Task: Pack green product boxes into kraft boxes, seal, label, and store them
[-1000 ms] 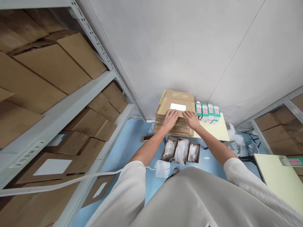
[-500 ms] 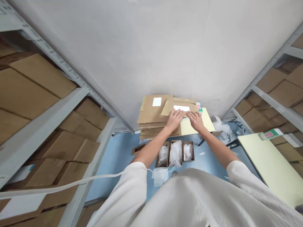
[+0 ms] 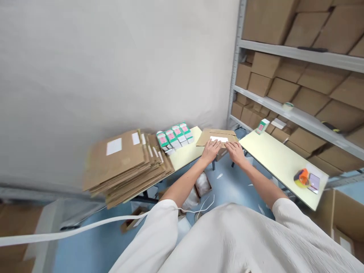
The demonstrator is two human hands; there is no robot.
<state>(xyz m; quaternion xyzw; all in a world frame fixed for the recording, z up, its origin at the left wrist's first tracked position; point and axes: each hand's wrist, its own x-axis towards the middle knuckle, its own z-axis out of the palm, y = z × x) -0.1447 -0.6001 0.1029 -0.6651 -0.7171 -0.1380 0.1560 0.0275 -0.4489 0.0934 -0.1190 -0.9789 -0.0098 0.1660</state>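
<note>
A flattened cardboard box [image 3: 202, 139] with a white label [image 3: 218, 139] is held out in front of me, between the two tables. My left hand [image 3: 211, 150], with a ring on one finger, grips its near edge just below the label. On the same edge, farther right, my right hand [image 3: 234, 151] has its fingers over the cardboard. Both thumbs are hidden. To the left, a stack of flattened cardboard boxes [image 3: 125, 157] with white labels lies on a pale yellow table [image 3: 183, 153].
Several green-and-white cartons [image 3: 178, 133] stand by the stack. On the right table [image 3: 270, 157] are another small carton [image 3: 262, 126], a tape roll [image 3: 302, 177] and a phone [image 3: 314, 182]. Shelves [image 3: 298, 55] hold brown boxes. An open carton [image 3: 345, 216] sits lower right. A white cord [image 3: 85, 229] crosses left.
My view has swung to the right. The flattened box, held in both hands, has moved away from the stack and off the left table to the gap between the tables.
</note>
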